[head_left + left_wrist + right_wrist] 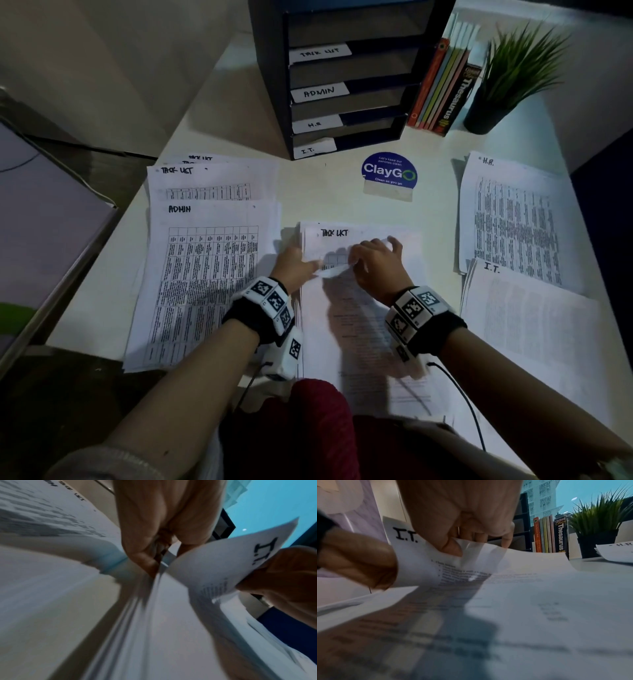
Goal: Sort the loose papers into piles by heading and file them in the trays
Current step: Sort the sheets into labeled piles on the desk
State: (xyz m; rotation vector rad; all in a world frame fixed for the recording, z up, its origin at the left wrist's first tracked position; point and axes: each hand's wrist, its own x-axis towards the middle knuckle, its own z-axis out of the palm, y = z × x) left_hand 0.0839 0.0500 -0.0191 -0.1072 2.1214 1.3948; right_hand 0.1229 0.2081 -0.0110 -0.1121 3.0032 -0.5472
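One sheet headed I.T. curls up off the centre stack, its top edge pinched in my right hand. My left hand seems to grip the stack's left edge, though blur hides the fingers. The sheet's long axis runs near to far; the I.T. pile lies right, nearer my right hand

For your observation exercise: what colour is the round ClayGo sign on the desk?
Blue with white lettering, the round ClayGo sign shows best in the head view.

Head looks down (wrists close, low).
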